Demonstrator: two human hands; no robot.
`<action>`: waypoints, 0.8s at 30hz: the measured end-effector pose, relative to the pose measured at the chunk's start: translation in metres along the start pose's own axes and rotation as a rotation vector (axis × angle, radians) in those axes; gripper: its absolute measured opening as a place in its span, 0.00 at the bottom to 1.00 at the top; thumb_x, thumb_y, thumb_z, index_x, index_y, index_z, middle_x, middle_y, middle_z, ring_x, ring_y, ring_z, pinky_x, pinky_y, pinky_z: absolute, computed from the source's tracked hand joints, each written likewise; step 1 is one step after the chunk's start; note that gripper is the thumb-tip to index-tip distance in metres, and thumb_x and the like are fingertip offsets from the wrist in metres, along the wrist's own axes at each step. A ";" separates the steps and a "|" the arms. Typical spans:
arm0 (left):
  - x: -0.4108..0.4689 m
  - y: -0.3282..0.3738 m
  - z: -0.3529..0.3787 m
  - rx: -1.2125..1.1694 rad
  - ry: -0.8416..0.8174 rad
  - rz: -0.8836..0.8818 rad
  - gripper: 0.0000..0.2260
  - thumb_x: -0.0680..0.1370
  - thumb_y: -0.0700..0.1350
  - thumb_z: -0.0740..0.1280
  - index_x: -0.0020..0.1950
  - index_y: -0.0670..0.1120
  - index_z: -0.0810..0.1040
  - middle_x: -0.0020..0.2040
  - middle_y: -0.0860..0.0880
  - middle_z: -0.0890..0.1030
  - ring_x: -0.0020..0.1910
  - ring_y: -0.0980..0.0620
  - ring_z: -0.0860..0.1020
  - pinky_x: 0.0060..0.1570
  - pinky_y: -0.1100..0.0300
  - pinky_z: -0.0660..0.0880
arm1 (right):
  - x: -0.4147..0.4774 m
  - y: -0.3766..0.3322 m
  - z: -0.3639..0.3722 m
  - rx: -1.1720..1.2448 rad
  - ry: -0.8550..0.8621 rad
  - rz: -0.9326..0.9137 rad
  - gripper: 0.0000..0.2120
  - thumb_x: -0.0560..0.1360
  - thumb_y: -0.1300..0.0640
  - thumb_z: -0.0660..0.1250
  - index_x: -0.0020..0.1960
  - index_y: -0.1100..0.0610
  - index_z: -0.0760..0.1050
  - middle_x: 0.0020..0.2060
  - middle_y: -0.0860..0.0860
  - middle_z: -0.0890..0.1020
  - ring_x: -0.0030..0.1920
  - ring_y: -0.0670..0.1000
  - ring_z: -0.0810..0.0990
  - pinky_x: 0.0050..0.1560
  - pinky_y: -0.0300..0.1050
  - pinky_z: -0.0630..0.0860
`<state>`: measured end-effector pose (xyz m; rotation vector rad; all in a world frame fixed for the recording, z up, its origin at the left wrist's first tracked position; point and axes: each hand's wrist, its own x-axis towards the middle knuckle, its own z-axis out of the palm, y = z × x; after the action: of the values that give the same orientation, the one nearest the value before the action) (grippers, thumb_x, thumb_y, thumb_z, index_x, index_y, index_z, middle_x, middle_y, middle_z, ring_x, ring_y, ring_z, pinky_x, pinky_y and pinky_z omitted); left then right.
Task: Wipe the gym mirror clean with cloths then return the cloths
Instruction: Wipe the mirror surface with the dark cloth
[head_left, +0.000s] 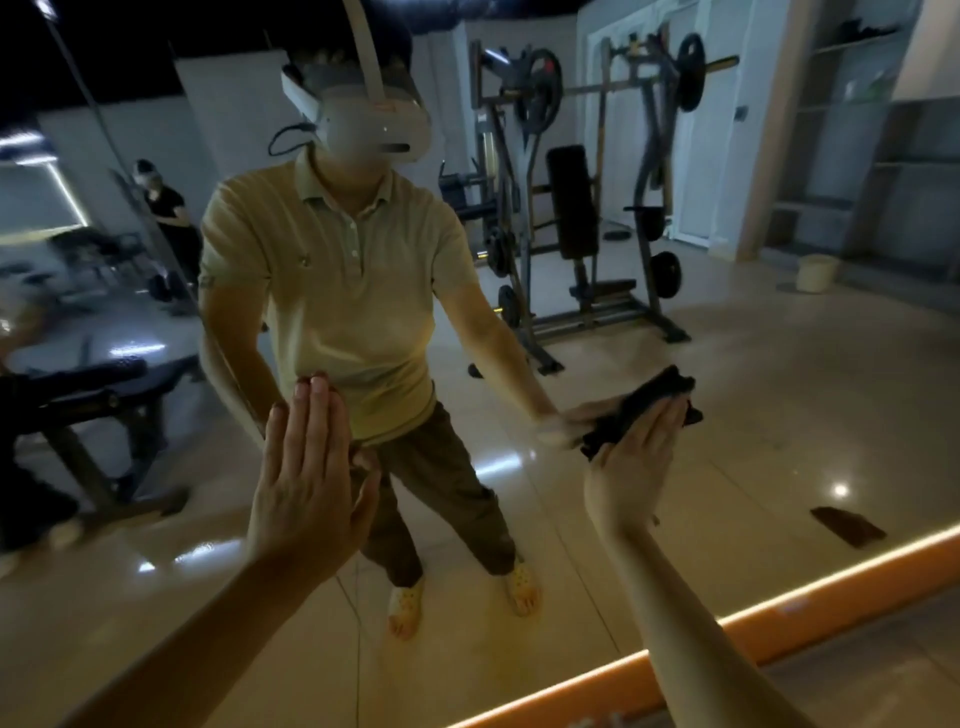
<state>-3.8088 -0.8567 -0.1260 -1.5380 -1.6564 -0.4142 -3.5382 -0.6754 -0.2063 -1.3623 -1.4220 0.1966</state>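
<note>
Only one dark cloth (657, 389) is counted, pressed against the mirror (779, 364) beneath the flat-fingered right hand (628, 467); the left hand (306, 467) is laid flat on the mirror, holding nothing.

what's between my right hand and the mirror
A dark cloth lies between them: the right hand presses it against the mirror, as the head view shows.

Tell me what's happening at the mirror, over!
Left hand flat on mirror, fingers straight. Right hand presses dark cloth on it. Nothing in the way.
</note>
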 end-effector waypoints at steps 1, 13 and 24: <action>0.000 0.000 0.001 -0.003 0.004 0.004 0.40 0.83 0.56 0.58 0.84 0.35 0.45 0.85 0.35 0.46 0.85 0.36 0.48 0.83 0.41 0.45 | -0.013 -0.017 0.007 0.038 0.032 0.011 0.32 0.81 0.65 0.56 0.82 0.71 0.49 0.82 0.68 0.51 0.83 0.67 0.51 0.82 0.65 0.54; -0.002 -0.009 0.012 0.016 0.038 0.022 0.38 0.84 0.56 0.58 0.84 0.34 0.48 0.85 0.36 0.46 0.85 0.36 0.49 0.83 0.40 0.47 | -0.078 -0.012 0.034 -0.177 -0.254 -0.663 0.44 0.72 0.59 0.76 0.82 0.61 0.57 0.81 0.59 0.57 0.82 0.59 0.57 0.84 0.51 0.43; -0.002 -0.010 0.014 0.030 0.067 0.047 0.39 0.83 0.55 0.60 0.84 0.34 0.48 0.85 0.35 0.46 0.85 0.36 0.48 0.83 0.41 0.47 | -0.147 -0.102 0.074 0.158 -0.080 -0.459 0.27 0.86 0.56 0.52 0.84 0.59 0.54 0.84 0.60 0.54 0.84 0.61 0.53 0.83 0.59 0.51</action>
<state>-3.8225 -0.8499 -0.1327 -1.5216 -1.5656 -0.4095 -3.6940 -0.7846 -0.2429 -0.8797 -1.7078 0.0592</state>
